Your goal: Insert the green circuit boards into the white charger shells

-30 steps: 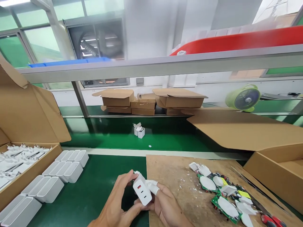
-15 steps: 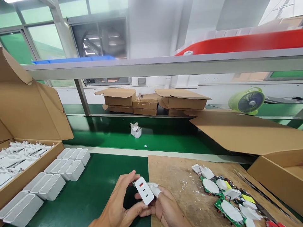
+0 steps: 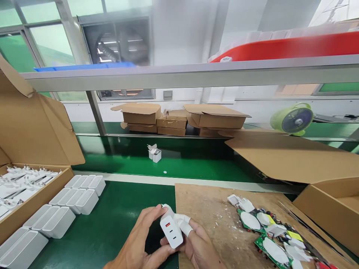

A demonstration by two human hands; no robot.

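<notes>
The small white unit (image 3: 154, 154) on the green belt (image 3: 196, 160) has drifted left since a moment ago; the white charger (image 3: 171, 231) sits slightly lower, ports facing up. The left hand (image 3: 138, 243) and right hand (image 3: 200, 246) both clamp their fingers round it, at the left edge of the wooden board (image 3: 213, 201)

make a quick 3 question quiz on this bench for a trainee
1. True or false: the left hand and right hand both hold the charger.
2. The circuit boards lie on: A the wood board; B the belt; C the left box.
3. Fill in: the fan is ___.
Key: 1 true; 2 A; 3 green.
</notes>
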